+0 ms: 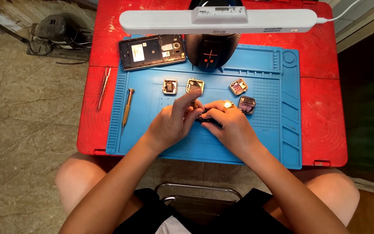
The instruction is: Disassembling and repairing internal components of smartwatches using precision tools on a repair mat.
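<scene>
A small dark part (205, 118) is held at the middle of the frame, on the blue work mat (204, 145), between the two hands. The left hand (169, 123) is seen coming in from the lower left, with its fingers (190, 100) curled and closed on what looks like a thin brown tool, though the tool is mostly hidden by the thumb. The right hand (230, 125) comes in from the lower right, and its fingers are closed over the dark part, pinning it against the mat. The part lies directly between the fingertips of both hands, with its long axis roughly left to right across the frame; the right hand covers more of it and is the nearer.

Four small square casings are counted on the mat above the hands: one (169, 86) at the left, one (195, 86) just above the left thumb, one (238, 86) to the upper right, and a darker one (246, 104) beside the right knuckles. One opened phone (152, 52) lies at the upper left of the red tabletop (323, 117). One screwdriver (127, 108) rests on the mat's left edge, and one pair of tweezers (104, 86) lies further left. One white lamp bar (217, 21) spans the top.
</scene>
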